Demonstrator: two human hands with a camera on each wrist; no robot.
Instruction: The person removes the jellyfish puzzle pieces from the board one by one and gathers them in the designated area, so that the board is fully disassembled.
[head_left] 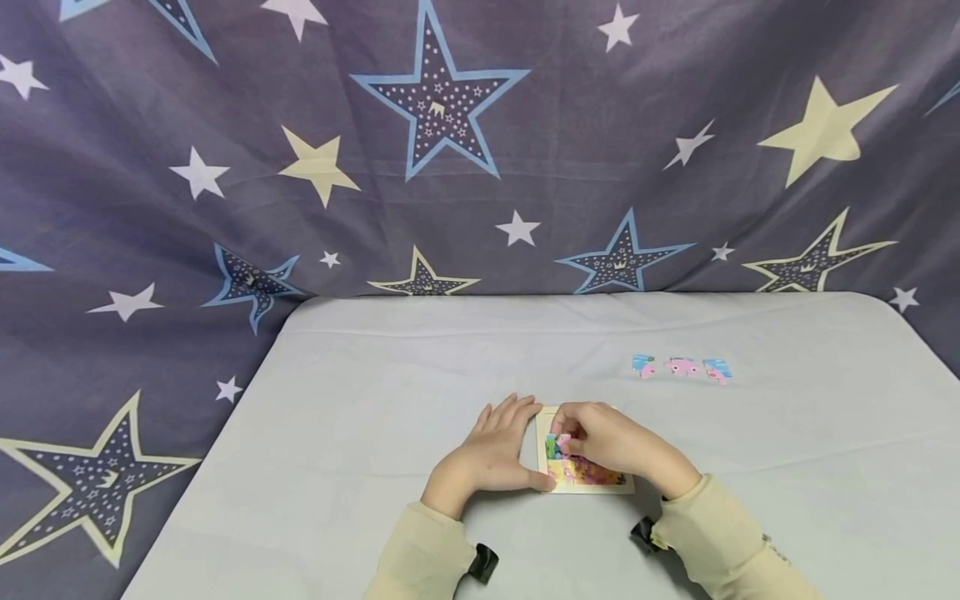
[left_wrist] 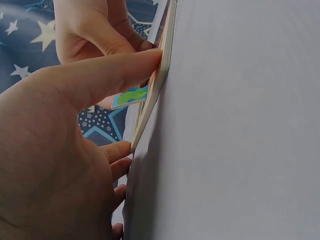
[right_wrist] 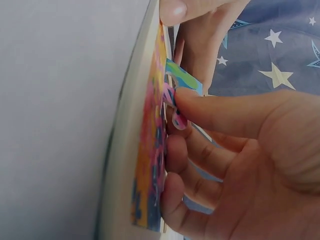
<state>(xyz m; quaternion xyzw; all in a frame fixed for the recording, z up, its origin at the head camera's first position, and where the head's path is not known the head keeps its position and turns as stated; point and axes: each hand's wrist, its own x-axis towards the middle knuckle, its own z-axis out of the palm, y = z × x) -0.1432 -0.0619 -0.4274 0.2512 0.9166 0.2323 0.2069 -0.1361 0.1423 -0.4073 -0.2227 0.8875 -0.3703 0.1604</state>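
Observation:
A small jigsaw puzzle board with a pale frame (head_left: 600,490) lies on the table, its lower part filled with yellow, orange and pink picture. My left hand (head_left: 491,454) rests along the board's left side, fingers extended; its thumb presses the near left corner. Over the board, my right hand (head_left: 611,437) pinches a puzzle piece (right_wrist: 184,77) printed blue, green and pink between thumb and curled fingers. That piece stands tilted up from the board in both wrist views. The right fingers hide much of the board's upper part.
Beyond the board to the right lie three loose puzzle pieces in a row: a blue and pink one (head_left: 642,365), a pink one (head_left: 683,367) and another blue and pink one (head_left: 717,370). A dark star-patterned curtain (head_left: 480,208) hangs behind the grey-covered table (head_left: 375,375).

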